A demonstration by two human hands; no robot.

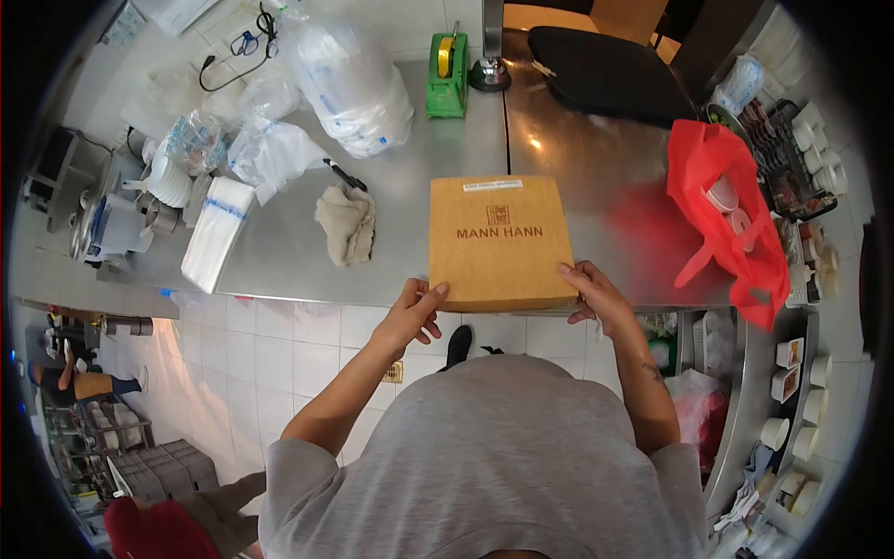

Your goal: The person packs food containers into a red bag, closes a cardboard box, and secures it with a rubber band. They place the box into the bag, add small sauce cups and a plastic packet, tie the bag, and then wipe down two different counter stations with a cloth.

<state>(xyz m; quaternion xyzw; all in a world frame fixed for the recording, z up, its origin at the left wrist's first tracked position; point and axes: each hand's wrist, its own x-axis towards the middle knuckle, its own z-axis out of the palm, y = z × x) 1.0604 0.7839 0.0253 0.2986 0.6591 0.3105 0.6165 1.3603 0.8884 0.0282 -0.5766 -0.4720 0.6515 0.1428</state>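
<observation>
A brown cardboard box [499, 256] marked MANN HANN lies closed at the front edge of the steel counter, with a white label strip along its far side. My left hand [415, 307] grips the near left corner, thumb on the lid and fingers curled below. At the near right corner my right hand [592, 293] holds on the same way, thumb on top. The undersides of the fingers are partly hidden. Left of the box rests a crumpled beige cloth [345, 226], a black marker [345, 174] just beyond it.
A stack of white plastic bags [218, 233] lies at left on the steel counter [410, 140]. Behind stand a green tape dispenser [448, 79] and a bulging clear bag [349, 84]. At right are a red bag [717, 205] with containers and a black tray [610, 74]. Two people are at lower left.
</observation>
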